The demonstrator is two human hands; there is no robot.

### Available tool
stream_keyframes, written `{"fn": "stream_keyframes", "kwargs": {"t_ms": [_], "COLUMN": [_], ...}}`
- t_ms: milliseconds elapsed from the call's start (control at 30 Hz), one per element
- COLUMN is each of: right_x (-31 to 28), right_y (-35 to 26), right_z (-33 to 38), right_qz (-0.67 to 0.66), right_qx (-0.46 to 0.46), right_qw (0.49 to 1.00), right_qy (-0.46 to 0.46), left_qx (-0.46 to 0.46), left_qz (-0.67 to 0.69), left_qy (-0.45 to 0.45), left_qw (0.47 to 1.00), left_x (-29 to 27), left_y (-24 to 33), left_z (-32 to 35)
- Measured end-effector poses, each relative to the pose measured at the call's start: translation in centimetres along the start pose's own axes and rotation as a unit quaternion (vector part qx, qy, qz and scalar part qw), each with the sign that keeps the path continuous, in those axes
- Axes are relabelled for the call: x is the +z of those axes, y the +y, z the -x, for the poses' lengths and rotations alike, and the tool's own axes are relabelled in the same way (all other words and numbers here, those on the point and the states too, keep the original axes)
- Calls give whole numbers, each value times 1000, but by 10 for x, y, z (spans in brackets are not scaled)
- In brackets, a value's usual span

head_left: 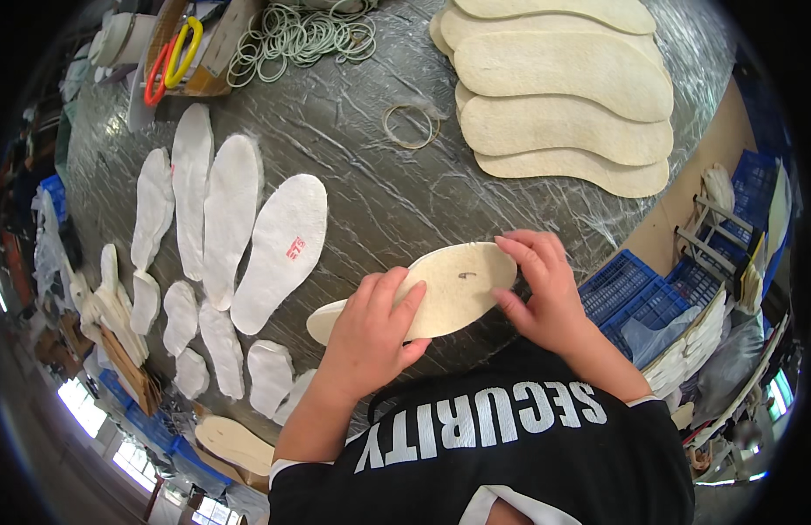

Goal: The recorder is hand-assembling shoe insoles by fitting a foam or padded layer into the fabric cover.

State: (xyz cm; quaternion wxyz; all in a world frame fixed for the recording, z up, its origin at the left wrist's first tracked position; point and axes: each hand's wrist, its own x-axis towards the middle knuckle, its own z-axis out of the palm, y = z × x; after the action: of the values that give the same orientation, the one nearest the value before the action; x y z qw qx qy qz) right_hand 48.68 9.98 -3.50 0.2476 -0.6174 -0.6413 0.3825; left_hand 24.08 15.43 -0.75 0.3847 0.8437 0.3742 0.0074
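Observation:
A cream felt insole (458,302) lies across both my hands in front of my body, and a small dark mark shows near its right end. My left hand (366,328) is closed on its middle, fingers over the upper face. Round the right end, my right hand (541,284) holds the rim between thumb and fingers. A second cream edge shows beneath on the left; whether it is a separate insole I cannot tell. To the left lie stacks of white fluffy insoles (230,201), one white insole (280,254) bearing a red stamp.
Fanned stacks of cream insoles (563,66) lie at the far right of the plastic-covered table (379,192). Rubber bands (305,35) are heaped at the back near scissors (187,52) with yellow and red handles. Blue crates (633,293) stand beyond the right edge.

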Motion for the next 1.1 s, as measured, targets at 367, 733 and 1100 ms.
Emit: {"fn": "stream_keyframes", "kwargs": {"t_ms": [367,733,1100], "right_x": [25,59,76], "right_y": [-25,-61,-72], "right_z": [-25,-43,-85], "right_qz": [137,-17,-277], "right_qx": [-139,-191,24], "right_qw": [963,970,915], "right_qy": [-186,-152,-292], "left_qx": [-59,-316,-440], "left_qz": [42,365,451], "left_qy": [37,167,291], "left_qw": [997,860,720], "left_x": [-13,-11,32], "left_y": [2,-35,-49], "left_z": [17,80,86]}}
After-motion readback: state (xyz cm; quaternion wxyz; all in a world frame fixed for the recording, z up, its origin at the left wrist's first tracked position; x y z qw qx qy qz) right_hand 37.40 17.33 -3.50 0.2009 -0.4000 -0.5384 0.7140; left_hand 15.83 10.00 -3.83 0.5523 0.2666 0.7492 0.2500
